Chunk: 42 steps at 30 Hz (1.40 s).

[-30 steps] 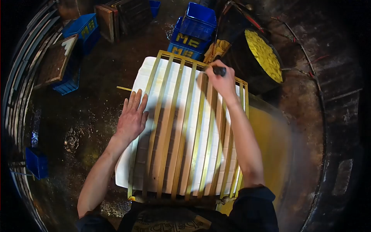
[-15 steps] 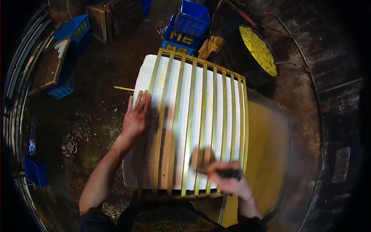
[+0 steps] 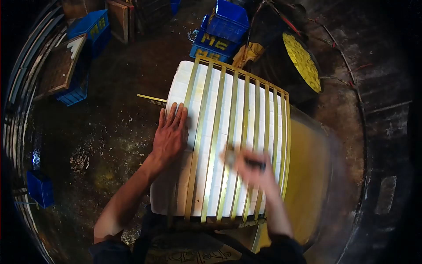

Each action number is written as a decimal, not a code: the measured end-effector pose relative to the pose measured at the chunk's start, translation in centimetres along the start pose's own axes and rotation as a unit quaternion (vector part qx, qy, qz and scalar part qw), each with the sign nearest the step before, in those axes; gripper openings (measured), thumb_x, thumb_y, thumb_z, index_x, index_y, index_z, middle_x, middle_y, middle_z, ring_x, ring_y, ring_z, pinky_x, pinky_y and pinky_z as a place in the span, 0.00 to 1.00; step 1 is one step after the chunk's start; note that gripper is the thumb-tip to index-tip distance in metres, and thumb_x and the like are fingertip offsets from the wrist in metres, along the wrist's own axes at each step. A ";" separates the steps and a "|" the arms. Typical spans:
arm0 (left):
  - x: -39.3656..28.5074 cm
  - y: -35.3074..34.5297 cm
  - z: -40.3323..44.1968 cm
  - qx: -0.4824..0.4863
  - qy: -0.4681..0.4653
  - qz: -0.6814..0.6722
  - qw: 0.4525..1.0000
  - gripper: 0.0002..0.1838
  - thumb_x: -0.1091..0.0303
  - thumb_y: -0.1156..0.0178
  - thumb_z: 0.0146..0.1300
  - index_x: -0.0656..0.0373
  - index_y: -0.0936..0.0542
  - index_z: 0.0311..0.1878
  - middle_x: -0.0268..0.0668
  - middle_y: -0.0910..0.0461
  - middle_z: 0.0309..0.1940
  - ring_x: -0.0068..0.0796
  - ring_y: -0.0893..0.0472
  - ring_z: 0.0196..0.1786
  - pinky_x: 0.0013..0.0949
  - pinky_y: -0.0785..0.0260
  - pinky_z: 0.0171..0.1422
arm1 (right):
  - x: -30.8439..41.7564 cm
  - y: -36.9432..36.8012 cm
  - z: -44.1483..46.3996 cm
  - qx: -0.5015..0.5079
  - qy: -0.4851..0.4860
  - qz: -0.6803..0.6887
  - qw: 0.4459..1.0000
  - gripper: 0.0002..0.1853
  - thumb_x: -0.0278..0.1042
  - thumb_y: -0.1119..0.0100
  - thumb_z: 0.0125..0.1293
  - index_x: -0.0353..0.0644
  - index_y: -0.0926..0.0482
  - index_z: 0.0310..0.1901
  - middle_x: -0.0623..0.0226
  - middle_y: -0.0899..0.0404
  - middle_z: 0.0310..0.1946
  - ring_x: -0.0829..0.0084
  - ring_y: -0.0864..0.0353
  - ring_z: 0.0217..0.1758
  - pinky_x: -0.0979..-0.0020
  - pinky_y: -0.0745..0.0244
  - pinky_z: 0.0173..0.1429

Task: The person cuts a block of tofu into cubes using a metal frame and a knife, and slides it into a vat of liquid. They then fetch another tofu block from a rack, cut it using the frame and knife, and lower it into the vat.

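Observation:
A large white slab (image 3: 178, 90), scored into blocks and looking like tofu, lies in front of me under a slatted yellowish frame (image 3: 214, 145). My left hand (image 3: 170, 138) rests flat near the slab's left edge, fingers stretched forward beside the first slat. Over the middle of the slats, my right hand (image 3: 257, 169) is closed around a dark-handled knife (image 3: 255, 164). Motion blurs the hand and the blade end, so the blade's exact shape and whether it touches the slab cannot be made out.
Blue crates (image 3: 228, 20) are stacked beyond the slab, and another blue crate (image 3: 39, 188) sits at left. A wooden-framed board (image 3: 55, 70) leans on crates. Right are a round vessel with yellow contents (image 3: 301, 61), a large yellowish tub (image 3: 303, 171) and a hose (image 3: 358, 97).
My right hand has moved away from me along the slats with the knife. My left hand stays by the slab's left edge. The whole view has shifted slightly.

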State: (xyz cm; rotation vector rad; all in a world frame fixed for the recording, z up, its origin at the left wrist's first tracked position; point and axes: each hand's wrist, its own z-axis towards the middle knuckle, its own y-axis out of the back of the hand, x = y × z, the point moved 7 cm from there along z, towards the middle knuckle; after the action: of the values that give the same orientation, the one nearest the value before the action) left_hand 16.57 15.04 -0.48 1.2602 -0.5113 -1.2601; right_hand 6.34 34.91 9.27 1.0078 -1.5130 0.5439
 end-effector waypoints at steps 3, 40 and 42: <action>0.1 0.2 0.0 0.003 -0.012 0.029 1.000 0.31 0.68 0.54 0.65 0.70 0.41 0.71 0.50 0.42 0.74 0.46 0.48 0.78 0.55 0.63 0.80 | -3.1 -3.7 -11.0 0.125 -0.139 -0.221 0.957 0.05 0.26 0.34 0.55 0.39 0.21 0.31 0.66 0.18 0.27 0.79 0.21 0.29 0.74 0.26 0.37; 0.2 1.2 0.3 -0.040 0.021 -0.036 0.998 0.27 0.66 0.49 0.66 0.72 0.32 0.66 0.50 0.35 0.70 0.49 0.44 0.76 0.61 0.58 0.77 | 8.0 -3.3 25.5 -0.171 0.291 -0.421 0.842 0.11 0.36 0.37 0.58 0.36 0.22 0.29 0.49 0.22 0.20 0.53 0.20 0.24 0.60 0.26 0.31; 0.0 1.2 0.1 -0.027 0.015 -0.036 0.999 0.27 0.66 0.51 0.66 0.72 0.33 0.66 0.51 0.36 0.70 0.49 0.44 0.77 0.61 0.58 0.77 | 5.6 -4.4 20.1 -0.086 0.312 -0.466 0.823 0.11 0.36 0.36 0.58 0.36 0.22 0.27 0.56 0.22 0.18 0.63 0.21 0.20 0.64 0.27 0.29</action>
State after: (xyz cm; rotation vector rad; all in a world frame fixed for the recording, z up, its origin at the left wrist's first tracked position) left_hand 16.93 14.80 0.60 1.2598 -0.4114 -1.3050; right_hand -0.87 14.82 9.44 1.1360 -0.3623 -0.0016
